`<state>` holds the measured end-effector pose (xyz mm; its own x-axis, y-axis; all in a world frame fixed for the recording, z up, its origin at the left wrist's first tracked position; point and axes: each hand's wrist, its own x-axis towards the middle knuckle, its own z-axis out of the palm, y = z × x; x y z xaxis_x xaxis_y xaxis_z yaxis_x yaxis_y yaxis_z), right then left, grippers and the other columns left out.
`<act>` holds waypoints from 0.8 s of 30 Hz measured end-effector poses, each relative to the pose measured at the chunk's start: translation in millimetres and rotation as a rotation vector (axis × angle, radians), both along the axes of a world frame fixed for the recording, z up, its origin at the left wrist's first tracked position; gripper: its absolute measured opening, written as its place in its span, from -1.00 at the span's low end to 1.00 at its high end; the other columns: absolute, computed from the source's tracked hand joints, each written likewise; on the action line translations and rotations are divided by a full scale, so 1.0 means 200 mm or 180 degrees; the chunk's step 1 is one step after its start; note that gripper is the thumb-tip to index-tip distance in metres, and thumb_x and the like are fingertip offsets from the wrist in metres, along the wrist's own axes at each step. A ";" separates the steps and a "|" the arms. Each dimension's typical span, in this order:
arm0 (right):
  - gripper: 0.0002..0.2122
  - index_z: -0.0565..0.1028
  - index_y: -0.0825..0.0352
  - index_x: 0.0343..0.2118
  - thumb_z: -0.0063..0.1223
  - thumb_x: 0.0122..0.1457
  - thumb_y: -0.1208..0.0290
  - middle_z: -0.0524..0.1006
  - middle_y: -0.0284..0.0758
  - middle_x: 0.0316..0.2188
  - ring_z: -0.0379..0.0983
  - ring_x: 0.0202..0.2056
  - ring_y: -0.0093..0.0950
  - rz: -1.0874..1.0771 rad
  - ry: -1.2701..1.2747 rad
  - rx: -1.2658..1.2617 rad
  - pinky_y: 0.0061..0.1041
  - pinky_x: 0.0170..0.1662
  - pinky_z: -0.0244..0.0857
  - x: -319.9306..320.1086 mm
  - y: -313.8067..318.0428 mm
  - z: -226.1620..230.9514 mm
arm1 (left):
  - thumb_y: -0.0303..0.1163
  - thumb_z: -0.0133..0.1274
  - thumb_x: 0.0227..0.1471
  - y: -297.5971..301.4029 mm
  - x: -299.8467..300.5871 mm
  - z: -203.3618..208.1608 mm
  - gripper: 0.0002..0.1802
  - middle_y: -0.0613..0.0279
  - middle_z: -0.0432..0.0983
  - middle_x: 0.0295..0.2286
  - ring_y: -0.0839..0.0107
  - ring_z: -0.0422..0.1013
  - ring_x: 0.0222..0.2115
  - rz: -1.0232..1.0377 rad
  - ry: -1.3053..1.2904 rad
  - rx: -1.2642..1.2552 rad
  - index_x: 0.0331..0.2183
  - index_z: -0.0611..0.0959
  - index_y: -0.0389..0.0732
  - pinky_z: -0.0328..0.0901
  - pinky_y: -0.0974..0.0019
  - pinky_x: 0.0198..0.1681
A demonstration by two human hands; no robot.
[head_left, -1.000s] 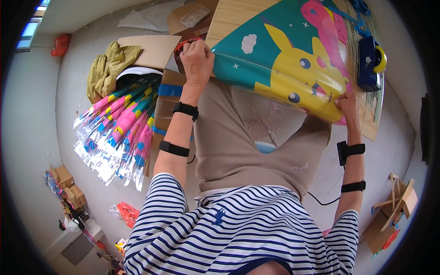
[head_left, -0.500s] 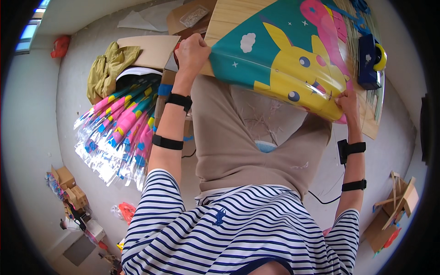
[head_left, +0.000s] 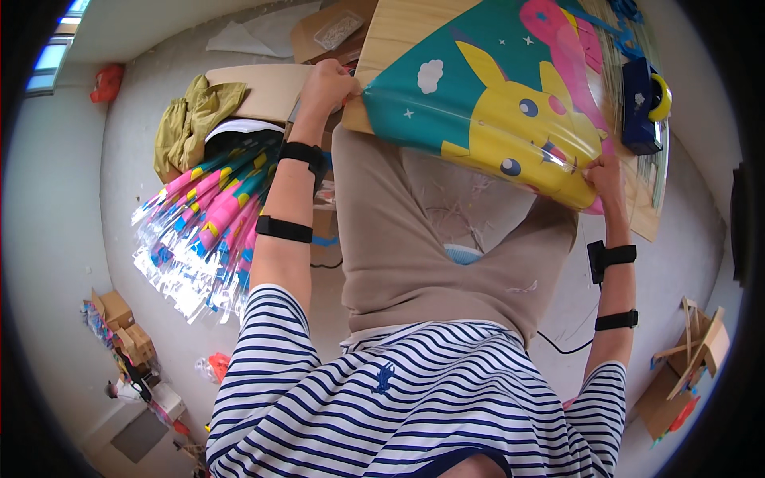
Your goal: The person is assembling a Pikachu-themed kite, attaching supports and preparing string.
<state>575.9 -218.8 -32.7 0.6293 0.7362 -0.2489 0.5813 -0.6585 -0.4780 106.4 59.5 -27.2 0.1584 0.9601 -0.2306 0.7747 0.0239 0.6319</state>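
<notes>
A glossy printed plastic sheet [head_left: 446, 103], green with a big yellow cartoon figure and a pink edge, lies over a wooden board [head_left: 398, 36] above my lap. My right hand [head_left: 607, 177] pinches its near right edge, where the sheet curls over toward my knee. Close by the sheet's left corner is my left hand [head_left: 328, 86], its fingers closed. What they hold, if anything, is hidden. On the board's right side lie a bundle of thin rods [head_left: 612, 88] and a blue tape dispenser [head_left: 640, 107] with a yellow roll.
Left of my legs, several folded printed sheets [head_left: 211, 215] with shiny ends fan out from a carton, an olive cloth [head_left: 187, 127] beside them. A clear tray of small parts [head_left: 338, 30] sits beyond my left hand. Cardboard boxes [head_left: 131, 334] and wood pieces [head_left: 689, 358] stand farther off.
My left hand and forearm have shifted slightly left, away from the sheet's corner. My right hand stays on the near edge, and the sheet has hardly moved.
</notes>
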 end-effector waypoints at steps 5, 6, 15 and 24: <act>-0.88 0.57 0.41 -0.57 0.28 -0.22 0.53 0.56 -0.17 -0.63 0.55 -0.52 -0.33 0.0130 -0.0210 -0.0078 -0.36 -0.41 0.36 0.01 0.02 -0.01 | -0.52 0.30 -0.36 0.03 -0.10 -0.11 -0.78 0.20 0.54 -0.62 0.40 0.47 -0.59 0.0147 -0.0146 0.0114 -0.52 0.61 -0.25 0.34 0.30 -0.48; -0.87 0.57 0.40 -0.56 0.29 -0.23 0.52 0.56 -0.16 -0.63 0.55 -0.50 -0.31 0.0097 -0.0199 -0.0077 -0.35 -0.40 0.36 0.02 0.00 -0.02 | -0.53 0.30 -0.33 -0.02 -0.07 -0.07 -0.78 0.17 0.55 -0.62 0.38 0.48 -0.58 0.0139 0.0025 0.0284 -0.50 0.61 -0.26 0.34 0.29 -0.47; -0.87 0.56 0.39 -0.58 0.29 -0.25 0.51 0.56 -0.10 -0.59 0.57 -0.46 -0.22 0.0147 -0.0282 -0.0071 -0.30 -0.36 0.37 0.02 0.01 -0.03 | -0.47 0.22 -0.14 -0.48 0.20 0.10 -0.77 0.09 0.53 -0.29 0.07 0.42 -0.17 -0.1572 -0.0374 0.2102 -0.32 0.64 -0.23 0.31 0.08 -0.11; -0.87 0.56 0.41 -0.58 0.28 -0.23 0.51 0.56 -0.10 -0.63 0.58 -0.49 -0.25 -0.0004 -0.0142 0.0039 -0.32 -0.39 0.38 -0.04 0.02 0.02 | -0.35 0.31 -0.18 -0.53 0.21 0.09 -0.60 0.13 0.50 -0.24 0.09 0.38 -0.12 -0.1779 -0.0158 0.2031 -0.22 0.66 -0.25 0.29 0.10 -0.05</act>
<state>567.7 -215.6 -28.1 0.6405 0.7382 -0.2115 0.6014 -0.6535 -0.4595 149.4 -47.2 -8.2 0.6439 0.6814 0.3481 0.5376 -0.7266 0.4278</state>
